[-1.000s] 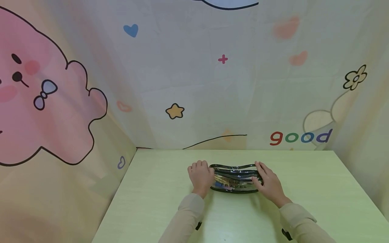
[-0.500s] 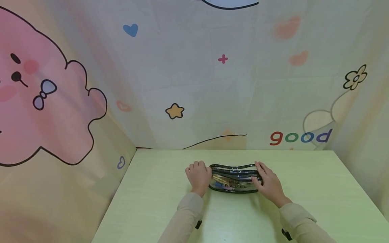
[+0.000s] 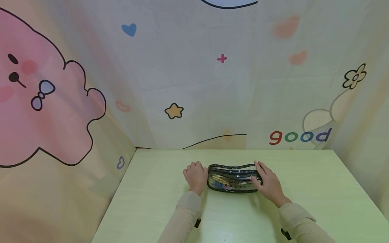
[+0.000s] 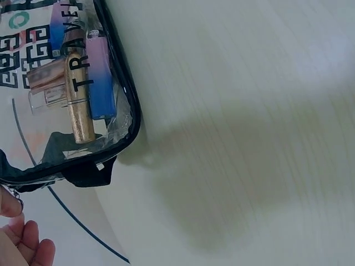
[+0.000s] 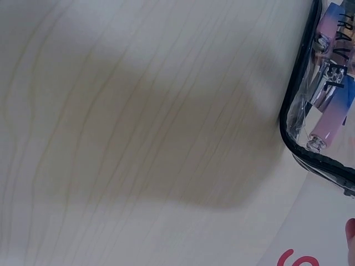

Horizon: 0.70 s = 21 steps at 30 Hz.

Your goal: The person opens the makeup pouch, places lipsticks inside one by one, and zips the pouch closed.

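Note:
A clear pouch with black piping and the word TRAVEL (image 3: 232,189) stands on the table in the head view. Through its wall in the left wrist view show a gold glittery tube (image 4: 80,105) and a pink-to-blue tube (image 4: 101,77). At the pouch's left end, my left hand (image 3: 196,177) pinches the small metal zipper pull (image 4: 18,198) with thumb and curled fingers. My right hand (image 3: 270,185) grips the right end, thumb on the near side and fingers over the top edge. The right wrist view shows only a sliver of that hand, at the edge.
The pale wood-grain table (image 3: 146,202) runs back to a printed curtain (image 3: 194,81) with cartoon shapes and the word "good". Another curtain side with a pink figure (image 3: 51,128) hangs along the left.
My left hand has slid a little to the left, uncovering the pouch's left end. The right hand keeps its grip, and the pouch stays almost in place.

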Tool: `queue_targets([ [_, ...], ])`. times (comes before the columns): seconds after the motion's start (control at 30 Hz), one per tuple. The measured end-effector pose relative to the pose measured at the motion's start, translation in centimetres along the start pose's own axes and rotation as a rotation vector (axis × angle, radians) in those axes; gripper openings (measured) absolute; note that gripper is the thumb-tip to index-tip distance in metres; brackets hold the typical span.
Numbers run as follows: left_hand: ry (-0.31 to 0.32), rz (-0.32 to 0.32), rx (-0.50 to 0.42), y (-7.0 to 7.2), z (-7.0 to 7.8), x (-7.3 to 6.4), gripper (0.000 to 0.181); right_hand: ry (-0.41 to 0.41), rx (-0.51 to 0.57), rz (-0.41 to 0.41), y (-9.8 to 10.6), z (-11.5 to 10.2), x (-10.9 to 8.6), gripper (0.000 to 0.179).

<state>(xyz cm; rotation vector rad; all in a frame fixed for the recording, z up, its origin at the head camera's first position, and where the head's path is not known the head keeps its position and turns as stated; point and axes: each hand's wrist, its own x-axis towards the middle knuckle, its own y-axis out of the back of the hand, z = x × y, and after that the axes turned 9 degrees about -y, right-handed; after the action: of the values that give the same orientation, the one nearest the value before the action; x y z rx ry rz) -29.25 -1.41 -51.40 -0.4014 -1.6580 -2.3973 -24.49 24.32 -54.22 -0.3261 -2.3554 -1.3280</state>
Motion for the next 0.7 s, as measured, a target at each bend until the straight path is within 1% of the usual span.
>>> queue_targets([
  [0.33, 0.009, -0.060, 0.044, 0.19, 0.05, 0.37, 0.017, -0.001, -0.006, 0.000, -0.09, 0.07, 0.03, 0.059],
  [0.7, 0.017, -0.117, 0.054, 0.46, 0.07, 0.51, 0.017, -0.007, -0.019, -0.004, -0.13, 0.08, 0.03, 0.059],
])
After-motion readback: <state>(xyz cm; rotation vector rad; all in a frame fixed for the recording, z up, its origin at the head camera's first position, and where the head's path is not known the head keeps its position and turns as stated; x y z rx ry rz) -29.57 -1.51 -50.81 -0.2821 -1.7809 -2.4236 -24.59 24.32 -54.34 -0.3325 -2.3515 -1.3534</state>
